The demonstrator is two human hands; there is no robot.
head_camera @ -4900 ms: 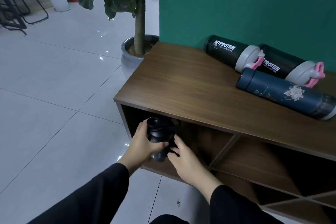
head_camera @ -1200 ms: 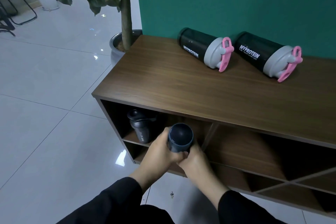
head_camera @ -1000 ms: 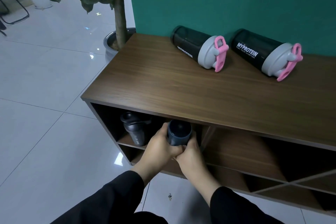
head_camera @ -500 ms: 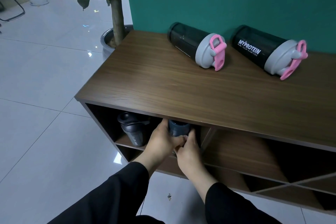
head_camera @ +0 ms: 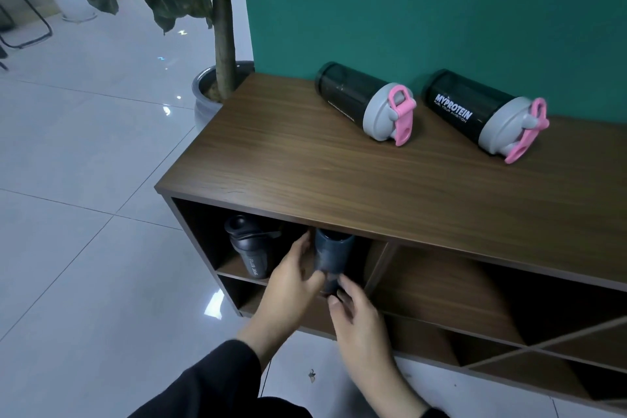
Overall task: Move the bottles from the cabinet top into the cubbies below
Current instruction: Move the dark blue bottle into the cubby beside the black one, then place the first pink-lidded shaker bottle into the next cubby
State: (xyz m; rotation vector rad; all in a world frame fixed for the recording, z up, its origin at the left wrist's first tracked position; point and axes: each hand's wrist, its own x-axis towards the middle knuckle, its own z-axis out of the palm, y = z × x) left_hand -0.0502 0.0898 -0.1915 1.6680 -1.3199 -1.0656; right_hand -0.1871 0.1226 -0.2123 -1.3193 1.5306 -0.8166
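1. Now the dark blue bottle [head_camera: 334,254] stands up in the top left cubby [head_camera: 203,237]; a moment back both hands were tipping it in under the cabinet top [head_camera: 339,180].
2. Left of the hands, a black bottle [head_camera: 252,253] stands in the same cubby, just beside the blue one.
3. My left hand [head_camera: 291,278] has its grip half open. The fingers curl by the left side of the blue bottle, and it looks like they only just touch it.
4. My right hand [head_camera: 356,312] has its grip loose too. Its fingertips touch the bottom of the blue bottle. I cannot tell if it holds on.
5. Up and to the right of the hands, two black bottles lie on their sides on the surface: the near pink-lid bottle [head_camera: 366,105] and the far pink-lid bottle [head_camera: 485,115].
6. I think this step is letting go of the blue bottle. Next, both hands should pull back gently so it does not tip, then reach up for a pink-lid bottle. It is round, so it may roll.
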